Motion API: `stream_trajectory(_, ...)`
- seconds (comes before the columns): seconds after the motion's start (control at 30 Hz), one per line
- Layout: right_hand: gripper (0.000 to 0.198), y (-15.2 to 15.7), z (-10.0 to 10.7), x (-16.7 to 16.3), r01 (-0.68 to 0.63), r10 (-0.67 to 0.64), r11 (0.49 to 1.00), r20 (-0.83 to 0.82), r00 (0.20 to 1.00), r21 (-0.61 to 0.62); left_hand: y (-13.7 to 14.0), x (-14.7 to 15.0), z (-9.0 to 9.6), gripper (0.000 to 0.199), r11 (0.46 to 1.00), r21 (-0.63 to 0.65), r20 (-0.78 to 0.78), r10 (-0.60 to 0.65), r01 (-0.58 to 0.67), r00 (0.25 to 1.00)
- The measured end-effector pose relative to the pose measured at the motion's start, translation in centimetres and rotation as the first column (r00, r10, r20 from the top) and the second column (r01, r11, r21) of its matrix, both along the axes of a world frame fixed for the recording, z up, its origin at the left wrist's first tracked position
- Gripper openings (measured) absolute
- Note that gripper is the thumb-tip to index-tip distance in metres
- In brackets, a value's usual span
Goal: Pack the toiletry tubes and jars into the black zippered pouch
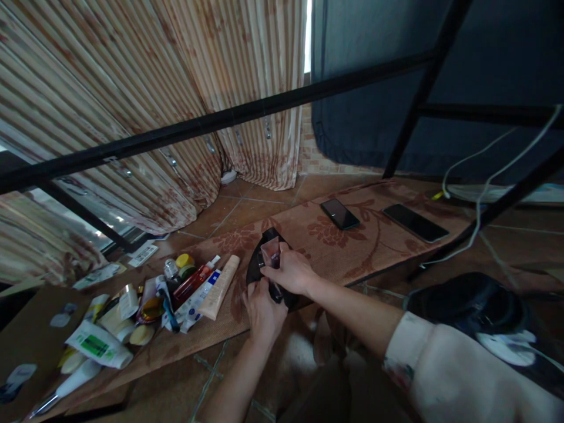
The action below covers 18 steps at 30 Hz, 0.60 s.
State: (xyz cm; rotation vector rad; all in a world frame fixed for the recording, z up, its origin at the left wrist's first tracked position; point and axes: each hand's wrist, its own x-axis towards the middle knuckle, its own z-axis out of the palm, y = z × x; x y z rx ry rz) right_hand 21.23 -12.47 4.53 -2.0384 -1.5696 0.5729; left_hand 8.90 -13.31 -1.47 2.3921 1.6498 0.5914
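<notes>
A small black pouch (253, 267) lies on the patterned mat (304, 247). My left hand (265, 310) is closed on the pouch's near edge, its fingertips partly hidden. My right hand (294, 271) grips a pinkish, see-through tube (270, 251) over the pouch's opening. How deep the tube sits in the pouch I cannot tell. Left of the pouch lie a beige tube (220, 288), a white and blue tube (200, 299) and a red bottle (194, 283). A white tube with a green label (99, 345) rests farther left among several small jars and bottles.
Two dark phones, one nearer (339, 213) and one farther right (415, 222), lie on the mat. A black metal bar (247, 111) crosses above it. A white cable (478, 205) hangs at the right. A cardboard box (39, 335) stands at the left, with striped curtains (145, 76) behind.
</notes>
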Motion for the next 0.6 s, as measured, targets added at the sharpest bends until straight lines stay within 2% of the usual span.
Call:
stream_trajectory(0.43, 0.038, 0.23, -0.20, -0.07, -0.052, 0.050, 0.998, 0.043, 0.998, 0.036, 0.03, -0.10, -0.22, 0.027, 1.000, -0.008, 0.024, 0.003, -0.003, 1.000)
stream_trajectory(0.6, 0.046, 0.17, -0.29, 0.04, -0.035, 0.034, 0.999, 0.030, 0.999, 0.027, 0.12, -0.21, -0.62, 0.025, 1.000, 0.003, 0.055, -0.011, 0.010, 0.998)
